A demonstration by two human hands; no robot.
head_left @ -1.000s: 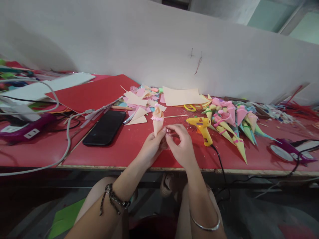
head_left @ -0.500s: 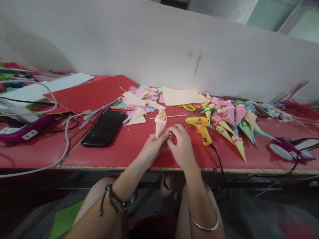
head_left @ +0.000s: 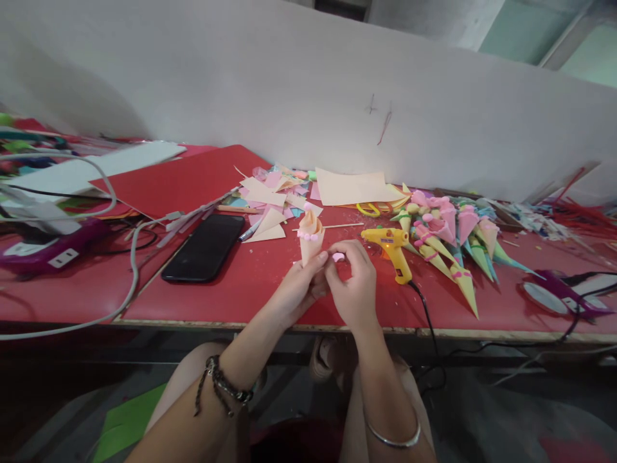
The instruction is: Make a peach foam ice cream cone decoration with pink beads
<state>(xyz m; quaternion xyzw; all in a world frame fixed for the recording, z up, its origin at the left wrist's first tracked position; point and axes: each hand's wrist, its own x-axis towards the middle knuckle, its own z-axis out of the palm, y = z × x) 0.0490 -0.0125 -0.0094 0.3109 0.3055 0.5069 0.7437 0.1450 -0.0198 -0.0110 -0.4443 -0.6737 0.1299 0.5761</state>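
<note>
My left hand (head_left: 303, 283) is closed round the lower part of a cream paper cone (head_left: 311, 249). The cone stands upright, with a swirled cream top, a row of small pink balls round its rim and one pink ball at its tip. Close beside it, my right hand (head_left: 354, 280) has thumb and forefinger pinched together near my left thumb; whatever they hold is too small or hidden to make out. A pink lump (head_left: 338, 257) shows behind the right fingers, seemingly on the red table (head_left: 260, 296). To the right lies a yellow glue gun (head_left: 389, 244) with its light lit.
Several decorated paper cones (head_left: 463, 280) are heaped at the right. A black phone (head_left: 205, 247) lies at left, near paper scraps (head_left: 270, 193) and a thin stick (head_left: 344, 226). Yellow-handled scissors (head_left: 367, 209) lie farther back. Purple power strips (head_left: 62, 247) and cables flank the workspace.
The right hand's fingers have shifted slightly, and the pink lump behind them now shows. My left hand keeps its hold on the cone. The camera view has moved a little.
</note>
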